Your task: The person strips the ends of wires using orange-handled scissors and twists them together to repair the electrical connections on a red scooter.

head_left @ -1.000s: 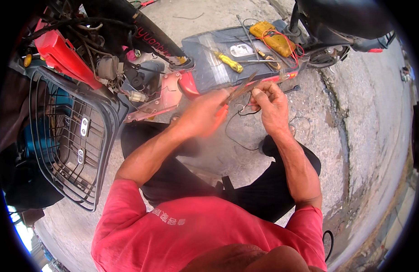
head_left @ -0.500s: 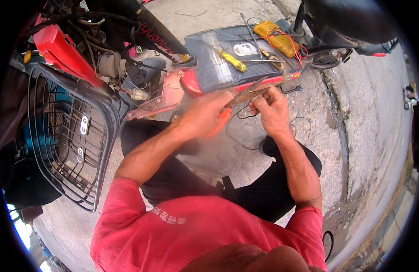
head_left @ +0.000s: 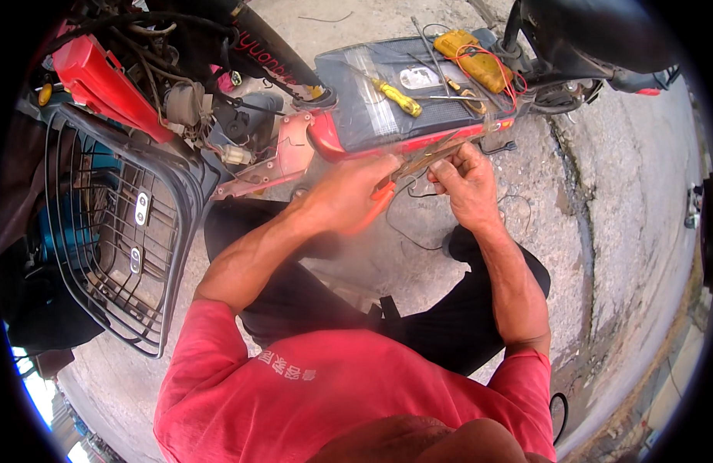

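My left hand (head_left: 356,193) is closed round the orange handles of a pair of scissors (head_left: 427,160). Their long, rusty-brown blades point right, toward my other hand. My right hand (head_left: 466,185) is closed with thumb and forefinger pinched together beside the blades. A thin dark wire (head_left: 420,194) with a bit of red runs from under these fingers and loops down over the ground. The exact spot where blades and wire meet is too small to make out.
A scooter footboard (head_left: 349,116) lies ahead, bearing a yellow-handled screwdriver (head_left: 399,99), a yellow multimeter (head_left: 480,63) with red leads and other tools. At left stand a black wire basket (head_left: 117,239) and a red plastic part (head_left: 102,85) among exposed wiring. A crack (head_left: 580,208) runs along the concrete.
The scissor blades, spread apart before, now look closer together. My right hand has shifted slightly right and down. My left hand keeps its grip on the handles.
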Demonstrator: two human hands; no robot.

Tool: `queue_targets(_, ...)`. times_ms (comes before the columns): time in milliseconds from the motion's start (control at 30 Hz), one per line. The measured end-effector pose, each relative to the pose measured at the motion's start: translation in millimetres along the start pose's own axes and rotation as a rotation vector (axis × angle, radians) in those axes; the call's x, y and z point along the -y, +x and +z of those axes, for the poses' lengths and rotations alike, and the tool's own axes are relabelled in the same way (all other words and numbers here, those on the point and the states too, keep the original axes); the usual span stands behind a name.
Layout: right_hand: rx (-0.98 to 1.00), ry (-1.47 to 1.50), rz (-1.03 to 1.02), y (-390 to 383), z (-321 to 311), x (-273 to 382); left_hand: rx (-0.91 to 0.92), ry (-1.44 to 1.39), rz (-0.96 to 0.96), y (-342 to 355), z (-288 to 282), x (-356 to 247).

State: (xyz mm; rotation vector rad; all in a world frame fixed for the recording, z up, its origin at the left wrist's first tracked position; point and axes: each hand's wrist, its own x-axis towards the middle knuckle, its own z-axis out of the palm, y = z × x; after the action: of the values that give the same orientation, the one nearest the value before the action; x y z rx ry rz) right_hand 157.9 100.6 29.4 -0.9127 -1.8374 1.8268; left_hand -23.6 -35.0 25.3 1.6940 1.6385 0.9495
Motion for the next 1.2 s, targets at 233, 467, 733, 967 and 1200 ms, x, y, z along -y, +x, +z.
queue_targets(233,-0.079,-0.084,-0.099,0.4,4.3,-1.8,0.009,0.008,-0.045,-1.7,2.8,4.2)
queue_targets(467,-0.123,-0.148,-0.135,0.5,6.1,-2.0,-0.029,0.03,0.003,-1.3,2.6,3.8)
queue_targets(733,-0.149,-0.198,-0.158,1.7,8.1,-2.6,-0.007,0.085,-0.027,-1.9,0.3,3.0)
queue_targets(967,-0.158,-0.176,-0.16,1.8,11.2,-0.8,-0.017,0.084,-0.041,-2.6,1.0,3.9)
queue_targets(1200,-0.146,-0.179,-0.149,-0.4,11.5,2.4,-0.012,0.046,-0.046,-1.6,-0.4,3.8)
